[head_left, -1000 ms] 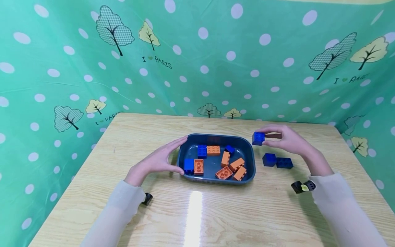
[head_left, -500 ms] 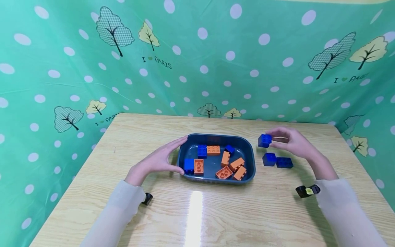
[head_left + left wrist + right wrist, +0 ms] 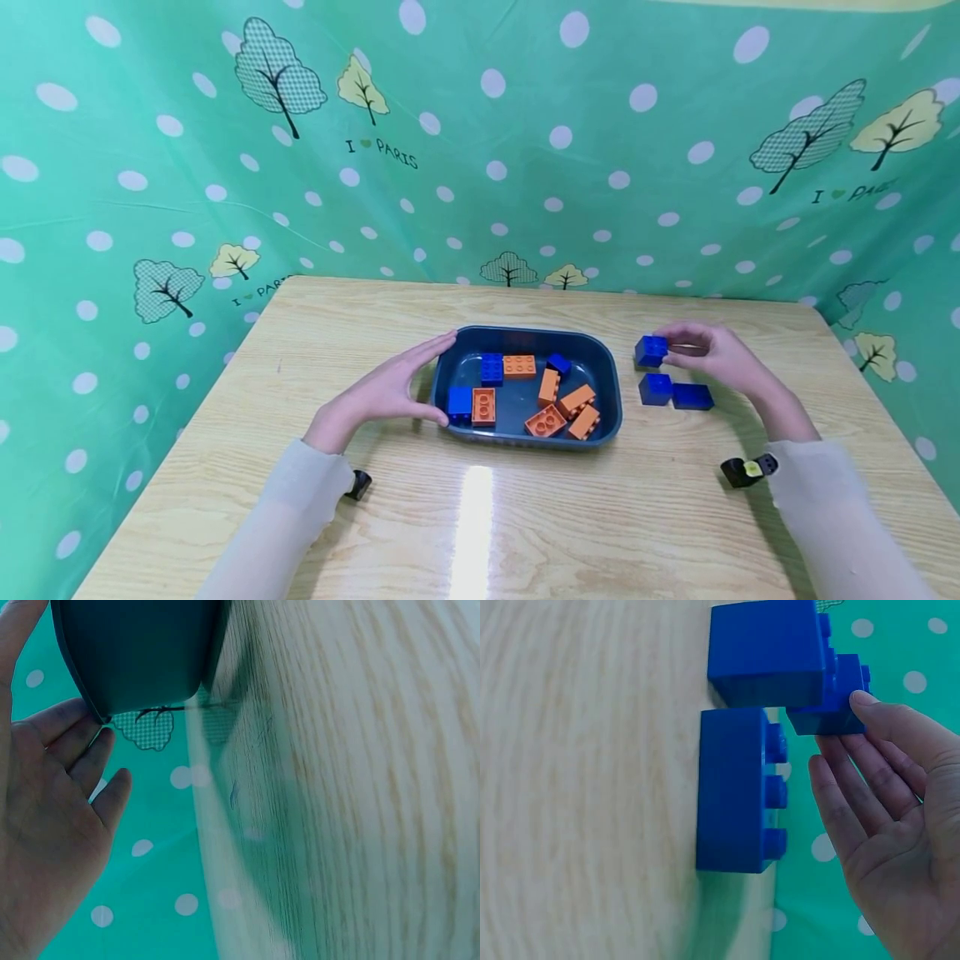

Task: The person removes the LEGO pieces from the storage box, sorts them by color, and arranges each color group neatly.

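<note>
My right hand [image 3: 716,358] pinches a small blue toy brick [image 3: 651,351] between thumb and fingers. The brick is studs-up, just behind two more blue bricks on the table. One is a squarer brick [image 3: 656,388]; the other is a longer brick [image 3: 692,397] at its right, its three studs along the side showing in the right wrist view. My left hand [image 3: 386,389] spans the left end of a dark blue tray [image 3: 528,440], fingers fairly straight at the back left rim and thumb at the front left corner. In the left wrist view, fingertips touch the tray's rim.
In the tray lie several orange bricks [image 3: 548,387] and a few blue ones, among them a blue brick [image 3: 460,402] at the left end. The wooden table [image 3: 360,533] ends at a green dotted curtain [image 3: 450,208] behind and at both sides.
My right hand has moved right and down towards the table with the blue brick, from near the tray's right corner to just behind the other blue bricks. The left hand has stayed put.
</note>
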`<state>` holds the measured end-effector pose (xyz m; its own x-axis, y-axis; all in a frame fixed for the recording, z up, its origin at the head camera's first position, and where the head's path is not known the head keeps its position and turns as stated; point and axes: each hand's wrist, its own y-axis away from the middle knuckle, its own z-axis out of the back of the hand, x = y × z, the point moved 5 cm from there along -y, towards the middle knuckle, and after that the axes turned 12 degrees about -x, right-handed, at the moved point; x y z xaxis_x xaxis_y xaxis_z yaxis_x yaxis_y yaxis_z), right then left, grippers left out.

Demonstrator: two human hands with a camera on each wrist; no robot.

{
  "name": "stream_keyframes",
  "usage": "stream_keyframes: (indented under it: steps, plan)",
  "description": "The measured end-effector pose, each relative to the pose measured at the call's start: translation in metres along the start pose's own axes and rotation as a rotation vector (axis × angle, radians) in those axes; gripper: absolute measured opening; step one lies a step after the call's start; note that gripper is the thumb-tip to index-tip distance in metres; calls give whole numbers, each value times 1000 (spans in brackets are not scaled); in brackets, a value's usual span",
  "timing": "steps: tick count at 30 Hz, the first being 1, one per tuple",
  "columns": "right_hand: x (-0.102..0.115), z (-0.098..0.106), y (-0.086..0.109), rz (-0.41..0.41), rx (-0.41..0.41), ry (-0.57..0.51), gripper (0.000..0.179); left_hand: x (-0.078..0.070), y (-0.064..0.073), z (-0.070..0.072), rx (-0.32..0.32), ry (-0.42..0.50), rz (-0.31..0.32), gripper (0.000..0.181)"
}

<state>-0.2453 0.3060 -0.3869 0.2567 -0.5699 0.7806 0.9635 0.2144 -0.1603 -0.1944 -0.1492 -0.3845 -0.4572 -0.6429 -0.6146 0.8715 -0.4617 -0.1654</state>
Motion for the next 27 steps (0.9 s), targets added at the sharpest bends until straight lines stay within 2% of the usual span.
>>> stream_keyframes:
  steps: [6,16,27]
  plan:
    - [-5,-2,2,7,10,-23,38,0,0,0,-2,1,-2,115]
    - [-15,-6,4,-55,38,-6,42,2,0,-2,-1,-3,-13,116]
    - [-15,-6,4,-29,47,-18,40,3,0,-2,-3,-6,-10,116]
